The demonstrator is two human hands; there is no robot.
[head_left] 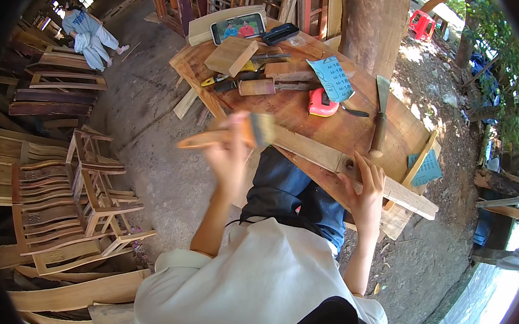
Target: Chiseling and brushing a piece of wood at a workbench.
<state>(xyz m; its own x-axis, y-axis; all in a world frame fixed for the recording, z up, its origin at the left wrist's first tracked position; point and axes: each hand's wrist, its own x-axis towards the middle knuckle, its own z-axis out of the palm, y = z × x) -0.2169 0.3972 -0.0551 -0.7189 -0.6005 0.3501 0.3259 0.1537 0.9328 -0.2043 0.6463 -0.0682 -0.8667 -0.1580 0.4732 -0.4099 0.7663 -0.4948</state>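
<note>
A wide flat brush (261,130) with an orange handle is in my left hand (228,159), the fingers closed round it. Hand and brush are slightly blurred, raised off the near left edge of the wooden workbench (311,129). My right hand (367,192) grips a long wooden bar (306,148) along the bench's near edge, thumb and fingers spread across it. Beside those fingertips a dark round hole shows in the bar. The bristles are close to the bar's left end; I cannot tell whether they touch it.
On the bench lie a red tape measure (323,103), blue sandpaper (332,78), a broad blade with a wooden handle (379,119), a wood block (231,56) and a propped phone (238,27). Wooden chair frames (55,207) crowd the left. A person (89,36) sits far left.
</note>
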